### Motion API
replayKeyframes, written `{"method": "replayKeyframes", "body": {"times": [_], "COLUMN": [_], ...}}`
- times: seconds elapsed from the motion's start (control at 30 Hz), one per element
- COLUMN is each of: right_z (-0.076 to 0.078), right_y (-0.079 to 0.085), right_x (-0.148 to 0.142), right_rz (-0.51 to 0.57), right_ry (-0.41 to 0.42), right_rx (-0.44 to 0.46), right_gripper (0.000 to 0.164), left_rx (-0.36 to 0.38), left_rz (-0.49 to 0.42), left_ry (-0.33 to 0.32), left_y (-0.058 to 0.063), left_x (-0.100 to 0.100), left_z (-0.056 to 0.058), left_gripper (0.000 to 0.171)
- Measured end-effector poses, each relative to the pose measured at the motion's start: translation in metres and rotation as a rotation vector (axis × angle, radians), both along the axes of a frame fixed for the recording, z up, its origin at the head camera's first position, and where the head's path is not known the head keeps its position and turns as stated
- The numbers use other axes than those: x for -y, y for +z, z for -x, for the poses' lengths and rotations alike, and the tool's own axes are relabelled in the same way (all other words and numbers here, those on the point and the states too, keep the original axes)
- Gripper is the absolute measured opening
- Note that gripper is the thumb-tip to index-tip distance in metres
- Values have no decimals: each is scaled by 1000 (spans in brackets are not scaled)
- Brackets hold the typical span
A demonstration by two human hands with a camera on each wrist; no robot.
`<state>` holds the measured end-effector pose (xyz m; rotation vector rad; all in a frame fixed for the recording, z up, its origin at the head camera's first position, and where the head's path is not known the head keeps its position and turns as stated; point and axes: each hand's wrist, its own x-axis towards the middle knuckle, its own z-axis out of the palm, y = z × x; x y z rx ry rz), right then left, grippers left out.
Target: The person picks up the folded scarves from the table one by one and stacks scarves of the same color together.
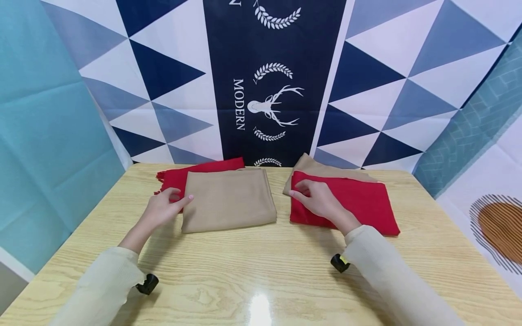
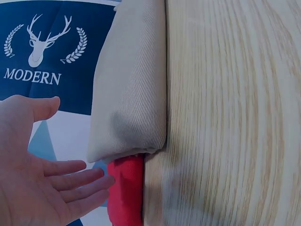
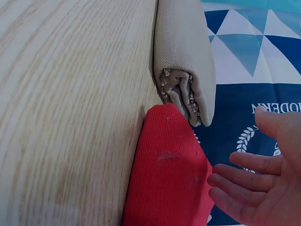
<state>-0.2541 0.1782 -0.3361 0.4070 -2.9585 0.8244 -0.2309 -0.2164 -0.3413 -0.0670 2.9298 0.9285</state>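
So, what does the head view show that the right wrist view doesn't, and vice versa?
Only the head view: the left hand, rear red cloth and rear beige cloth.
Only the right wrist view: the stacked folds at the end of the front beige cloth and the pale marks on the front red cloth.
Both: those two front cloths, the right hand, the wooden tabletop and the patterned backdrop.
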Motion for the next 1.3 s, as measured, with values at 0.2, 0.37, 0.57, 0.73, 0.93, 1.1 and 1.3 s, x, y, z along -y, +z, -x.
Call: {"method": "replayKeyframes", "body": {"times": [0.2, 0.37, 0.57, 0.73, 0.93, 1.1, 1.3], "right_z": [2, 3, 5, 4, 4, 4, 5], "right_y": [-1, -2, -4, -3, -5, -8, -13], "right_x": [5, 8, 10, 13, 17, 20, 23], "right_rz": [11, 20, 38, 42, 66, 87, 97], "right_ry": [9, 15, 30, 31, 24, 25, 41], "right_rx": [1, -7, -9, 0, 1, -13, -32], "right_gripper": [49, 47, 43, 46, 47, 46, 43], "left_rx": [13, 30, 55, 63, 58, 76, 94], "left_rz": [-8, -22, -39, -51, -62, -84, -104], "left_ry": [3, 11, 26, 30, 27, 36, 36], "left_y": [-1, -1, -4, -6, -6, -7, -10], "left_x": [-1, -2, -4, -4, -4, -6, -6], "left_z": [4, 5, 5, 4, 5, 5, 3], "left_gripper": [75, 76, 77, 77, 75, 74, 74]}}
